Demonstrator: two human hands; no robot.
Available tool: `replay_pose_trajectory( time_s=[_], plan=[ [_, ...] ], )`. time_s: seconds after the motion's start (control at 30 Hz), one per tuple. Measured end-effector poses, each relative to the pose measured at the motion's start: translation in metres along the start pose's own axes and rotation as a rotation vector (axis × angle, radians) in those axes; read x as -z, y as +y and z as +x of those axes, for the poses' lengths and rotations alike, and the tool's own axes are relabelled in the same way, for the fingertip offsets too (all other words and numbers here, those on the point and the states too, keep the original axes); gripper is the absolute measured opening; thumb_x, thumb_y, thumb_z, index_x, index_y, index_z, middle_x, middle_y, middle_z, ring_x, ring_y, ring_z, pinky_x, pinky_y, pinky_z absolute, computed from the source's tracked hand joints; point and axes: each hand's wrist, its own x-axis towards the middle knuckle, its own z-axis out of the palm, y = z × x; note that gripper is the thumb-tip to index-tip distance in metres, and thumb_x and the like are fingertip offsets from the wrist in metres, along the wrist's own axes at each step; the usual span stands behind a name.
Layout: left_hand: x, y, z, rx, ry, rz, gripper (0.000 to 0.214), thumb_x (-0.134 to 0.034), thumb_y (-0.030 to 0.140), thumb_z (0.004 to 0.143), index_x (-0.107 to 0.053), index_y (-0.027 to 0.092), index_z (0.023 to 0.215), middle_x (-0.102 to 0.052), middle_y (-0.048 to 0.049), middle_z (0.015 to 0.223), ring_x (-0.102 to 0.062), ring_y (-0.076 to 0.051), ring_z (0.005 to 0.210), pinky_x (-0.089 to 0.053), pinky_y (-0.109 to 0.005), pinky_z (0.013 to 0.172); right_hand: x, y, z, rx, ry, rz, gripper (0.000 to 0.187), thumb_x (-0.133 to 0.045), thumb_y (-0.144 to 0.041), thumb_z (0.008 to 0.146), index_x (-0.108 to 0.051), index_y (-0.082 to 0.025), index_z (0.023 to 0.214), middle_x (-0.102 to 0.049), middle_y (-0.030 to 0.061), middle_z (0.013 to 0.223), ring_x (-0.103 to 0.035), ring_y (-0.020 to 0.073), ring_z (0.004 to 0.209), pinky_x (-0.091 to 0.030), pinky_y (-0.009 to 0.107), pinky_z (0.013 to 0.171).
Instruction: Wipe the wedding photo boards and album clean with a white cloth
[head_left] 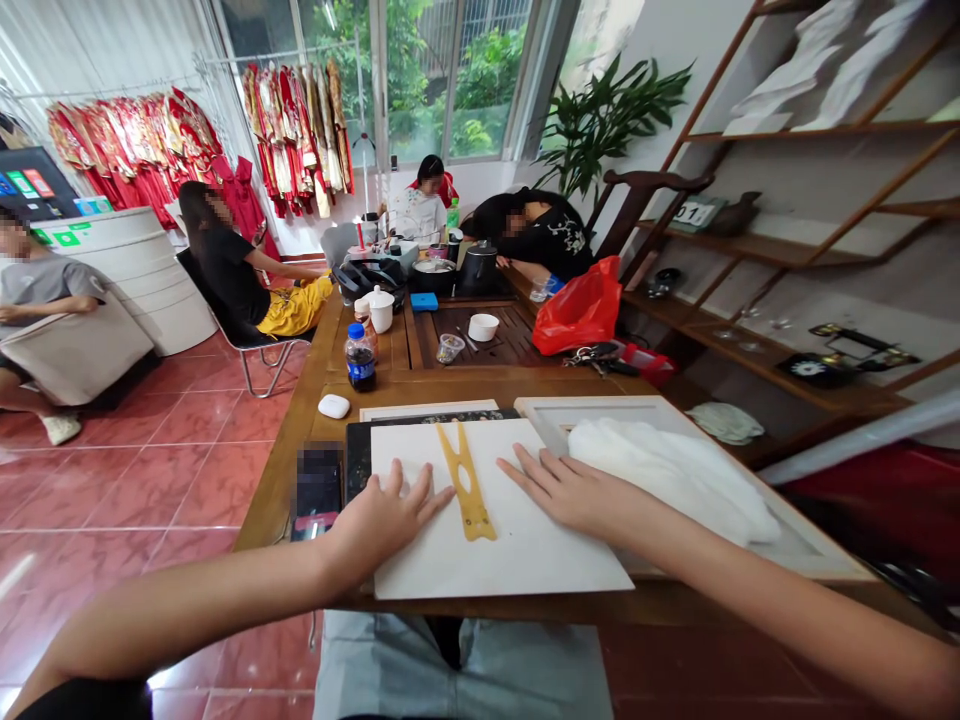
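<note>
A white board (517,545) lies flat on the wooden table (285,470) in front of me. A yellow forked tool (466,480) rests on its middle. My left hand (382,520) lies open and flat on the board's left edge, fingers spread, just left of the tool. My right hand (570,485) lies open and flat on the board's right part, fingers pointing toward the tool without touching it. Neither hand holds anything.
A phone (317,490) lies left of the board, a white picture frame (802,545) with white wadding (675,470) to the right. Farther back stand a cola bottle (361,358), a tea tray (487,345) and a red bag (581,305). Several seated people sit around.
</note>
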Motion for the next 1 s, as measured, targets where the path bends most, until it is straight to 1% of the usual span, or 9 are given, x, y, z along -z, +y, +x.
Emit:
replay_pose_trajectory(
  time_s=[0.17,0.33,0.53,0.63,0.7,0.77,0.83,0.9,1.0],
  plan=[
    [0.002,0.001,0.001,0.037,-0.016,-0.030,0.071,-0.053,0.006,0.094,-0.036,0.036,0.156,-0.048,-0.0107,0.155,-0.059,-0.037,0.129,-0.065,-0.042,0.078,-0.003,-0.004,0.001,-0.002,0.001,-0.006,0.068,-0.043,0.000,0.086,-0.040,-0.012,0.153,-0.070,0.0156,0.127,-0.070,0.0246,0.100,-0.057,0.033,0.078],
    [-0.003,0.001,-0.001,0.049,-0.025,-0.047,0.075,-0.054,0.006,0.093,-0.031,0.038,0.157,-0.045,-0.0109,0.157,-0.058,-0.035,0.131,-0.065,-0.041,0.081,0.007,-0.002,0.001,-0.026,-0.008,0.011,0.061,-0.041,0.003,0.085,-0.055,-0.019,0.141,-0.068,0.0108,0.133,-0.068,0.0232,0.110,-0.057,0.034,0.081],
    [-0.005,-0.005,-0.007,-0.010,-0.032,-0.057,0.079,-0.052,0.002,0.090,-0.030,0.035,0.158,-0.046,-0.0084,0.156,-0.058,-0.032,0.132,-0.063,-0.036,0.082,0.031,0.002,-0.011,-0.127,-0.058,0.169,0.073,-0.036,0.003,0.082,-0.047,-0.028,0.147,-0.056,0.0068,0.148,-0.063,0.0246,0.122,-0.055,0.040,0.087],
    [0.002,-0.022,-0.014,-0.048,-0.072,-0.137,0.083,-0.051,-0.002,0.086,-0.027,0.033,0.158,-0.046,-0.0083,0.156,-0.056,-0.026,0.134,-0.059,-0.029,0.082,0.040,0.006,-0.025,-0.258,-0.054,0.225,0.063,-0.037,-0.006,0.087,-0.050,-0.027,0.144,-0.059,0.0091,0.145,-0.064,0.0266,0.120,-0.052,0.046,0.093],
    [0.009,-0.036,-0.015,-0.052,-0.082,-0.234,0.084,-0.050,-0.004,0.083,-0.027,0.029,0.157,-0.049,-0.0089,0.154,-0.059,-0.021,0.130,-0.057,-0.027,0.084,0.041,0.012,-0.038,-0.422,-0.023,0.244,0.053,-0.042,-0.020,0.092,-0.051,-0.027,0.144,-0.061,0.0110,0.142,-0.063,0.0311,0.120,-0.050,0.051,0.095],
    [0.015,-0.048,-0.009,0.024,-0.021,-0.311,0.077,-0.048,-0.004,0.083,-0.033,0.022,0.154,-0.053,-0.0101,0.150,-0.058,-0.020,0.131,-0.051,-0.032,0.098,0.037,0.018,-0.053,-0.624,0.010,0.242,0.053,-0.047,-0.037,0.092,-0.051,-0.026,0.144,-0.061,0.0139,0.141,-0.062,0.0379,0.120,-0.049,0.057,0.095],
    [0.016,-0.053,0.003,0.129,0.059,-0.356,0.060,-0.045,0.000,0.089,-0.045,0.018,0.146,-0.056,-0.0118,0.146,-0.057,-0.022,0.131,-0.047,-0.035,0.103,0.028,0.023,-0.065,-0.789,-0.014,0.244,0.062,-0.054,-0.053,0.087,-0.053,-0.025,0.143,-0.061,0.0188,0.139,-0.061,0.0449,0.119,-0.048,0.062,0.094],
    [0.012,-0.053,0.019,0.187,0.107,-0.388,0.045,-0.044,0.011,0.096,-0.051,0.014,0.140,-0.059,-0.0145,0.141,-0.059,-0.025,0.127,-0.047,-0.038,0.103,0.017,0.026,-0.074,-0.877,-0.107,0.286,0.072,-0.060,-0.061,0.083,-0.052,-0.022,0.144,-0.059,0.0219,0.140,-0.058,0.0482,0.122,-0.046,0.066,0.096],
    [0.000,-0.048,0.039,0.229,0.093,-0.410,0.038,-0.042,0.018,0.100,-0.055,0.011,0.135,-0.061,-0.0159,0.136,-0.061,-0.026,0.122,-0.047,-0.040,0.101,0.004,0.024,-0.078,-0.884,-0.219,0.348,0.076,-0.061,-0.065,0.082,-0.052,-0.024,0.145,-0.059,0.0190,0.141,-0.059,0.0460,0.122,-0.049,0.064,0.093]
  ],
)
